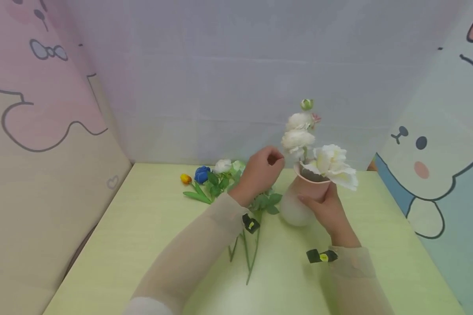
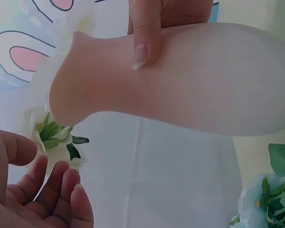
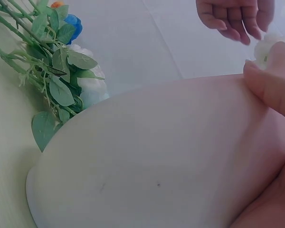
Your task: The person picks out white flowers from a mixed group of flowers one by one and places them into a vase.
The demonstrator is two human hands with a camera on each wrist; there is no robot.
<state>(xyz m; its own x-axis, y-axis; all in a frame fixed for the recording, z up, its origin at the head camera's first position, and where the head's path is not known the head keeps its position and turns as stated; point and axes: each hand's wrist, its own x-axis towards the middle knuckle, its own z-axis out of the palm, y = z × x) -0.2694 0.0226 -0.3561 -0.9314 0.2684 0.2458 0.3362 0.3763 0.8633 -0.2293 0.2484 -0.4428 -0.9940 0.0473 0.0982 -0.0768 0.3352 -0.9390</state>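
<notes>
At the left of the tabletop (image 1: 150,245), an orange tulip (image 1: 186,179), a blue flower (image 1: 202,174) and a white flower (image 1: 222,166) are laid in a loose bunch, with most heads turned to the far side and the bare stems (image 1: 257,251) pointed toward the near edge.

The left hand (image 1: 260,173) is held over the bunch, near the vase (image 1: 307,192); its fingers are loosely curled with the thumb apart, and nothing is seen to be held. The step in hand is judged to be the filling of the vase, only partly done. For the next move, a stem would need to be picked from the bunch, raised above the mouth and lowered end first.

The vase is placed right of the bunch, with its mouth up and its rounded base down. Its long axis is set nearly upright, leaned slightly rightward in the head view; whether the base is fully rested cannot be told. By pale blooms (image 1: 298,139) a tall line is made above the mouth.

The neck is gripped by the right hand (image 1: 333,214), its thumb pressed across the front. A large flower (image 1: 331,164) is leaned rightward over the rim.
</notes>
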